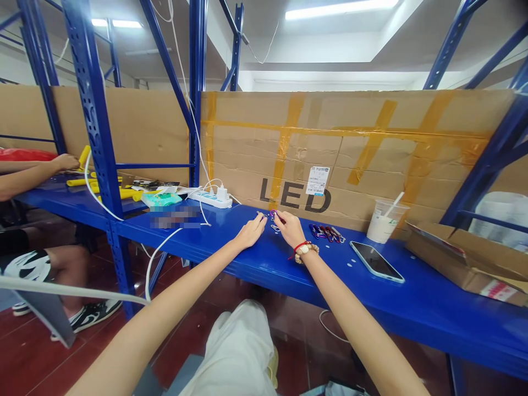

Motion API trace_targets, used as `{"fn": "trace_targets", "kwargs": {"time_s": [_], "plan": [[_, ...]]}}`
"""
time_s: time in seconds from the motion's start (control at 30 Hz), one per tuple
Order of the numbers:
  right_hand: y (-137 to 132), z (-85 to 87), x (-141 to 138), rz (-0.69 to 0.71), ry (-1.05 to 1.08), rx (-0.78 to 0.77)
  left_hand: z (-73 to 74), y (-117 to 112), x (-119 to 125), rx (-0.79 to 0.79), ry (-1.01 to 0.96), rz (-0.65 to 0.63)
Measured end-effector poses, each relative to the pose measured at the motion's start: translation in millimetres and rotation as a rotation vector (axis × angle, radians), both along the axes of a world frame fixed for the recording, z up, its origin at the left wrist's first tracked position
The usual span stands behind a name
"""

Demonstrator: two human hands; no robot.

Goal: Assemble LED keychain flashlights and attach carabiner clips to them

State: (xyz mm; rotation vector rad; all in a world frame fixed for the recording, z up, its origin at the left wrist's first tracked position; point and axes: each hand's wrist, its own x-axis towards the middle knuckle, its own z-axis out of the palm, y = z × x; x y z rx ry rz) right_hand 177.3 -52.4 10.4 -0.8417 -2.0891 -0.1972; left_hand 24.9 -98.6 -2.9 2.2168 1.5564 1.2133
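My left hand point(251, 231) rests at the blue shelf top with its fingers pinched together; a small dark or metallic piece at the fingertips is too small to name. Close beside it, my right hand point(291, 229) pinches a purple carabiner point(273, 213) between thumb and finger. Several small silver metal pieces point(275, 227) lie on the shelf between the two hands. To the right of my right hand is a row of carabiners point(325, 233) in purple, dark red and silver. Beaded and red bracelets point(304, 251) circle my right wrist.
Farther right are a phone point(377, 261), a plastic cup with a straw point(383, 221) and an open cardboard box point(466, 261). A white power strip point(211, 198) with cables stands at the left. Beyond the blue post point(97, 110), another person's hand point(66, 162) holds a yellow piece.
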Motion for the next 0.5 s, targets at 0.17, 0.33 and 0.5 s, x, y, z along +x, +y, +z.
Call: {"fn": "trace_targets", "kwargs": {"time_s": [0.17,0.33,0.5], "plan": [[-1.4,-2.0,-3.3,0.033,0.020,0.047,3.5,-3.0,2.2,-0.020,0.065,-0.001],[-2.5,-3.5,-5.0,0.062,0.001,0.049,2.8,-2.3,2.7,-0.012,0.088,0.043],[-4.3,-3.9,-5.6,0.070,0.001,0.035,2.1,-1.5,2.7,0.000,0.100,0.104]]}}
